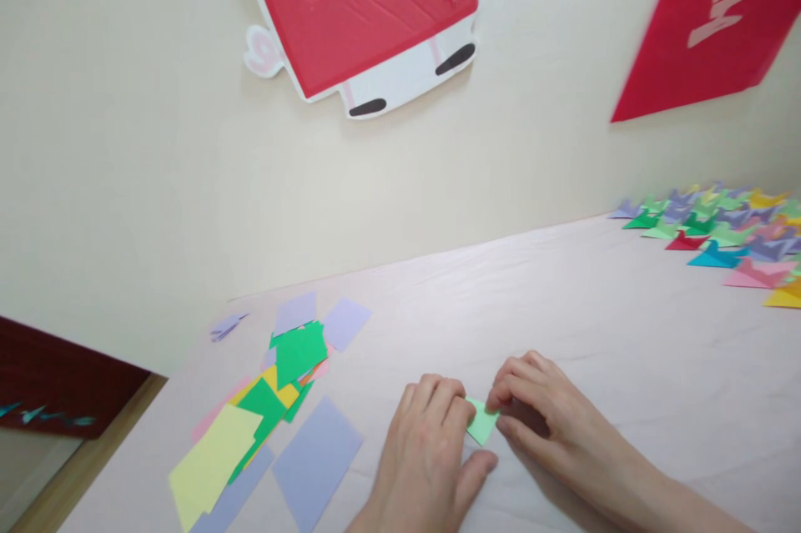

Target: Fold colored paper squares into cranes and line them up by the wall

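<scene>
A small light green folded paper (481, 422) lies on the pale table (563, 308) between my two hands. My left hand (431, 454) rests on the table with its fingers curled, the fingertips and thumb pinching the paper's left side. My right hand (538, 416) comes in from the right, fingers bent and pressed on the paper's right edge. Most of the paper is hidden under the fingers.
A loose heap of coloured paper squares (275, 408), lilac, green, yellow and pink, lies at the left. Several folded paper shapes (726, 237) sit in rows at the far right by the wall. Red decorations (369, 7) hang on the wall.
</scene>
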Motion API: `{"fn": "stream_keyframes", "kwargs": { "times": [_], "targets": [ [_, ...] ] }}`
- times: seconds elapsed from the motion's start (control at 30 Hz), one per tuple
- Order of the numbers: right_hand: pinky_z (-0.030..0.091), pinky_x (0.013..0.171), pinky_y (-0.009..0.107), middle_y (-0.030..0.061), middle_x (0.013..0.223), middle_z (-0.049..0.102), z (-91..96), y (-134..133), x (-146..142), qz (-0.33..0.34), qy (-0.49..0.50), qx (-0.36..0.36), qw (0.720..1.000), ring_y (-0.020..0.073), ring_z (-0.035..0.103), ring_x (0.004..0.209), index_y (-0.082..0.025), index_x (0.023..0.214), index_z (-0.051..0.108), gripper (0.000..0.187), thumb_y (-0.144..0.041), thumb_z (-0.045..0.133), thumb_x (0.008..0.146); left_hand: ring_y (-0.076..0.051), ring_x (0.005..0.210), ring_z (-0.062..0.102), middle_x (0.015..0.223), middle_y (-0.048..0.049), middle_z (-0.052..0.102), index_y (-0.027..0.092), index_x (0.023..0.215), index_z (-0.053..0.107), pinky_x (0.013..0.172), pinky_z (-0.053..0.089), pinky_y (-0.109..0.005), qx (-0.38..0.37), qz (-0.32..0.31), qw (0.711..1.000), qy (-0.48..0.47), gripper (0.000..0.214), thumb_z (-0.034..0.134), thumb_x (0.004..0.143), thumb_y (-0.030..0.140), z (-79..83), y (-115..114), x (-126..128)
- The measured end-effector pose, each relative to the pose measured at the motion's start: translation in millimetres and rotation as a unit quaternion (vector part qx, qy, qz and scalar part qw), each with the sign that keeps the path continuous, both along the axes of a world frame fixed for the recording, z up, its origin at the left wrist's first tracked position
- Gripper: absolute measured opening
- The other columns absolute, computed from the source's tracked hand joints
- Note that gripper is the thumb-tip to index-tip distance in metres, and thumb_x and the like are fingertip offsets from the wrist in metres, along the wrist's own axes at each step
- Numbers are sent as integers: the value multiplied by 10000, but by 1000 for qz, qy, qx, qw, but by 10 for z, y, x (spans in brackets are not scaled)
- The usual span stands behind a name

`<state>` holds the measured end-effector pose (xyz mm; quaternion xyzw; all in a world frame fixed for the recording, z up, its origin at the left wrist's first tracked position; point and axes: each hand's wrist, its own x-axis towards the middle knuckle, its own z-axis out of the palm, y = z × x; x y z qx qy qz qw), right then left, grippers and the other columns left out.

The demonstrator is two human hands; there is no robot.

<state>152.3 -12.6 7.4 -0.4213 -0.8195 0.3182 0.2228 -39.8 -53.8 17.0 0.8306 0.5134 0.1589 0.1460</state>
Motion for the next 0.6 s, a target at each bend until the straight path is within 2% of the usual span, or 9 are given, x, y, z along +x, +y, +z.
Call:
{"fn": "stream_keyframes", "kwargs": {
  "times": [0.17,0.3,0.43,0.6],
  "targets": [
    [406,792,366,19,852,623,39,13,-29,-2,2,-8,1000,212,501,884,-212,807,623,207,-19,551,787,-256,954,516,1023,-51,609,187,915,548,795,427,-417,48,-26,999,-5,171,681,816,148,1,6,-12],
    [396,797,362,14,847,623,40,19,-31,-4,-2,-5,1000,209,504,880,-212,805,632,199,-23,574,785,-236,897,525,937,-42,623,185,866,552,754,417,-390,79,-37,996,-18,73,564,890,118,-21,17,-16],
    [388,793,362,10,826,629,36,33,-24,2,-12,-7,1000,207,508,861,-214,796,640,158,-60,605,809,-223,861,522,878,-37,614,186,821,534,743,415,-377,80,-12,996,-31,138,506,919,93,-61,40,-10],
    [378,786,358,5,794,633,47,66,-35,0,-15,-9,1000,197,514,835,-202,730,618,151,-110,613,851,-217,859,519,883,-37,593,196,777,485,736,417,-361,66,33,995,-61,177,534,860,48,-107,62,19]
  ]
}}
